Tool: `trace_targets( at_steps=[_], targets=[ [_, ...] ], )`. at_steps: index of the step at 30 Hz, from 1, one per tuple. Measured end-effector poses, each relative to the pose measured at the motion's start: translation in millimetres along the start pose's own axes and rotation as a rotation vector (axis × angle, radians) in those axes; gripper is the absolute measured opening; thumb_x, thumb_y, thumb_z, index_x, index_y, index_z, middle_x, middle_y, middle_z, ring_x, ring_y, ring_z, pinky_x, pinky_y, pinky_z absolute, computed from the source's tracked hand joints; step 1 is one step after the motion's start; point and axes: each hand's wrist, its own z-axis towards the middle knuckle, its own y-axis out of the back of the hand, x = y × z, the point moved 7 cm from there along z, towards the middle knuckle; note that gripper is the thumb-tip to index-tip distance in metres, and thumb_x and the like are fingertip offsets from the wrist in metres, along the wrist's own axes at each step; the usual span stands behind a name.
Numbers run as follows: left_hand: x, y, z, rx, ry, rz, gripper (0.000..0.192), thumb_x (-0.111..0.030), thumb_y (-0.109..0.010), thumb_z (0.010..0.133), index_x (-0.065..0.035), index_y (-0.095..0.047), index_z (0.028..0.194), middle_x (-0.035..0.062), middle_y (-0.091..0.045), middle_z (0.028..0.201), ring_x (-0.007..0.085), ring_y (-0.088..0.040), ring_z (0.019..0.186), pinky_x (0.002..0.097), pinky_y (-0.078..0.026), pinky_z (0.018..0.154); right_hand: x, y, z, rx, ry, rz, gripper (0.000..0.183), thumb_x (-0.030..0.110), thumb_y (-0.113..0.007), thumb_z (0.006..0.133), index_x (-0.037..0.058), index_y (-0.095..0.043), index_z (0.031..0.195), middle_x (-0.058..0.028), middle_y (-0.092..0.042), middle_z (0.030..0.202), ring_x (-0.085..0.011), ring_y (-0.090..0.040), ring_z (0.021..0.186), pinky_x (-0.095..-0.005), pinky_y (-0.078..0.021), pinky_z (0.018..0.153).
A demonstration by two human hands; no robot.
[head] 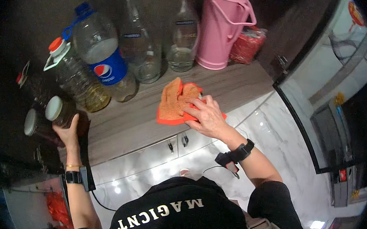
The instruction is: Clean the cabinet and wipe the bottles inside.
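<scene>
My right hand [208, 117] grips an orange cleaning cloth [172, 105] with a brighter red-orange edge, bunched on the wood-grain cabinet shelf [129, 126]. At the left end of the shelf, my left hand [69, 133] is around a dark jar [67, 113] with a pale lid; its fingers are partly hidden. A second pale-lidded jar [32, 122] stands just left of it in shadow. Nearest behind the held jar is a clear plastic oil bottle [83, 85] with a red cap and white handle, some yellowish liquid at its bottom.
A Pepsi bottle [110, 64], two clear glass bottles [146, 58] [181, 54], a pink thermos flask [216, 35] and a red wrapped package [248, 46] line the back. A glass-panelled door [301, 132] with a black frame stands at the right. Pale marbled floor tiles [278, 123] lie below.
</scene>
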Motion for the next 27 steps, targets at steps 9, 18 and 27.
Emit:
trace_targets(
  at_steps=[9, 18, 27],
  targets=[
    [-8.7, 16.1, -43.3, -0.135, 0.227, 0.263, 0.075, -0.022, -0.073, 0.071, 0.0008, -0.029, 0.126, 0.0171, -0.039, 0.119, 0.0239, -0.041, 0.109, 0.0322, -0.033, 0.094, -186.7, 71.6, -82.1, -0.32, -0.464, -0.481, 0.027, 0.02, -0.061, 0.065, 0.0069, -0.06, 0.088, -0.0102, -0.055, 0.096, -0.0294, -0.048, 0.08, -0.039, -0.0415, 0.069],
    [-30.9, 96.3, -185.2, -0.456, 0.316, 0.043, 0.024, -0.013, -0.056, 0.084, -0.0021, -0.05, 0.104, 0.005, -0.052, 0.095, 0.012, -0.05, 0.084, 0.0254, -0.045, 0.073, -228.6, 67.2, -113.3, -0.422, -0.552, -0.569, 0.042, 0.021, -0.06, 0.067, 0.0045, -0.055, 0.106, -0.0174, -0.048, 0.114, -0.0348, -0.045, 0.099, -0.0432, -0.0337, 0.086],
    [-4.4, 175.7, -290.9, -1.003, 0.694, -0.226, 0.031, -0.004, -0.055, 0.077, -0.0021, -0.041, 0.106, 0.0092, -0.051, 0.088, 0.0165, -0.053, 0.064, 0.0252, -0.046, 0.059, -251.8, 56.9, -123.1, -0.398, -0.666, -0.557, 0.04, 0.026, -0.052, 0.08, 0.0051, -0.05, 0.113, -0.0134, -0.042, 0.124, -0.0361, -0.046, 0.094, -0.0418, -0.0387, 0.08]
  ],
)
